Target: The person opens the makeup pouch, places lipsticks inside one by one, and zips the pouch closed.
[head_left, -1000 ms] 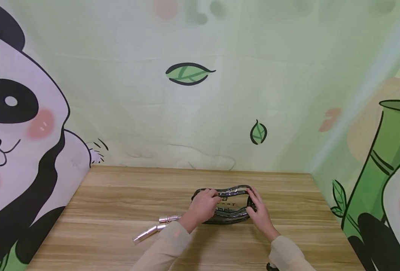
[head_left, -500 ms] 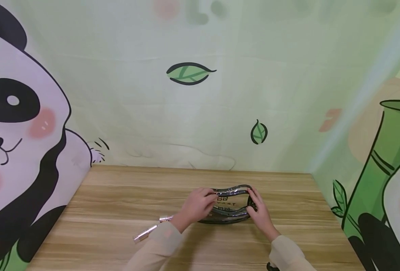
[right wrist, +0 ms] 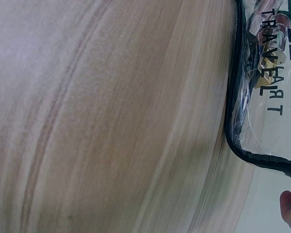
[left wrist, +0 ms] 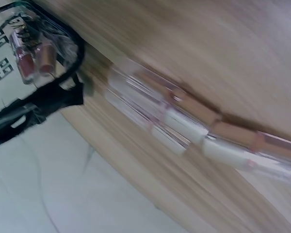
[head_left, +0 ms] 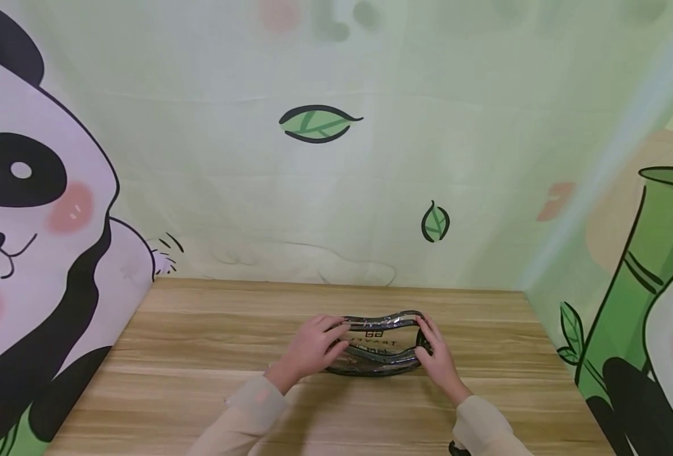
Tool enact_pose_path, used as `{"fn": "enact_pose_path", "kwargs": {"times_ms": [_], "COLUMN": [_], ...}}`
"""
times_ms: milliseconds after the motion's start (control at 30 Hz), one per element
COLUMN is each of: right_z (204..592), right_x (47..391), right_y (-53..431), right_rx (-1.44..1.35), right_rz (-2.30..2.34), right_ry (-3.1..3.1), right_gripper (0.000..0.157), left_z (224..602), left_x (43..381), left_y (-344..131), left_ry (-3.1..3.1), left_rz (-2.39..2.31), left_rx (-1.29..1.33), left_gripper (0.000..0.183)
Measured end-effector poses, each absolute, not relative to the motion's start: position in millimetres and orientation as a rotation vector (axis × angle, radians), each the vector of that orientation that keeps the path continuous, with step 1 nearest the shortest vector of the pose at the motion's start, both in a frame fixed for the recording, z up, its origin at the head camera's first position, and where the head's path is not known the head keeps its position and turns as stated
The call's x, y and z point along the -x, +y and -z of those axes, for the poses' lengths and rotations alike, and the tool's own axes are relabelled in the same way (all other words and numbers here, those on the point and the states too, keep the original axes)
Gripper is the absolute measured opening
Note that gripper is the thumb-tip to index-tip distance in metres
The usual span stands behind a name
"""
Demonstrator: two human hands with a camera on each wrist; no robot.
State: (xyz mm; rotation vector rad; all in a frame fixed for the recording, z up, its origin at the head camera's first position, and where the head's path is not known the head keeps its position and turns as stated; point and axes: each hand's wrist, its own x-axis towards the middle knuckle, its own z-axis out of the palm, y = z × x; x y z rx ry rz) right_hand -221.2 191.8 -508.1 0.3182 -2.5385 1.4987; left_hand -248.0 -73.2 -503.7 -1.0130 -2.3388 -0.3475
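Just below the middle of the head frame, slightly right of centre, a clear bag (head_left: pixel 382 342) with black edging rests on the table (head_left: pixel 199 316), its two long dark edges standing apart and dark lettering showing between them. The right hand (head_left: pixel 438 359) grips the bag's right end, fingers over the far edge and thumb at the near one. The left hand (head_left: pixel 311 347) lies at the left end, its fingers reaching over the edging and its thumb set below them; whether it pinches the edge or only touches it, I cannot tell.

Inside the bag, small reddish tubes (left wrist: pixel 46 58) appear in the upper left of the left wrist frame, and a gold-coloured piece (right wrist: pixel 266 73) lies among others at the upper right of the right wrist frame. Across the middle and right of the left wrist frame, shiny loose tubes (left wrist: pixel 228 150) lie on the wood, apart from the bag and too blurred to count surely.

Pale sleeves (head_left: pixel 481 421) enter from the bottom of the head frame. Behind the table hangs a light green backdrop (head_left: pixel 228 190) with a large panda (head_left: pixel 85 253) at left, two leaves (head_left: pixel 315 125) around the centre and green bamboo (head_left: pixel 627 291) at right.
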Motion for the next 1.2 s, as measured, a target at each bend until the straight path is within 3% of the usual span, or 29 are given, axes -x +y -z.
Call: {"fn": "enact_pose_path", "kwargs": {"times_ms": [800,1200], "right_z": [506,507], "right_x": [220,221], "right_y": [192,192], "right_rx": [-0.321,-0.336], "right_rz": [-1.451,-1.459], "right_ry": [-2.565,-2.554], "right_gripper": [0.058,0.058], "left_z": [520,541], "left_x": [234,222], "left_y": [-140,-173], "left_ry": [-2.7,-2.617], "left_rz": [0.334,0.274], "left_rx": [0.763,0.801], "left_gripper": [0.045,0.049]}}
